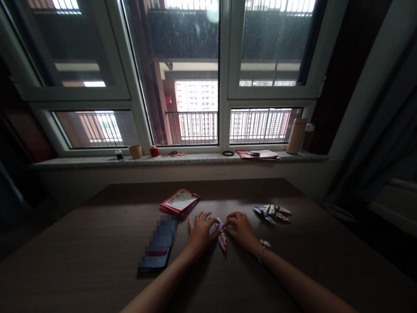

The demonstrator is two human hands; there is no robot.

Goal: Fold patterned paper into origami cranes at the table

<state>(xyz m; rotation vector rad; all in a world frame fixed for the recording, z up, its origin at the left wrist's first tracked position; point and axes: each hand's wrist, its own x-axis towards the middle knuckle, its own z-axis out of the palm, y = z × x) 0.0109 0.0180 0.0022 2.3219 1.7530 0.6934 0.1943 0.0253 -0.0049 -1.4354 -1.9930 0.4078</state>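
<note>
A small folded piece of patterned paper (222, 237) lies on the dark wooden table (97, 243) between my hands. My left hand (199, 232) rests beside it with fingers spread, thumb and fingertips pressing its left edge. My right hand (240, 229) pinches the top right of the paper with curled fingers; a bracelet sits on that wrist. Finished folded paper figures (273, 212) lie to the right of my right hand.
A stack of red and white leaflets (179, 202) lies ahead to the left. A flat dark object (158, 251), blurred out, lies left of my left arm. The window sill (195, 160) holds cups, scissors on papers and a tall cylinder (296, 136).
</note>
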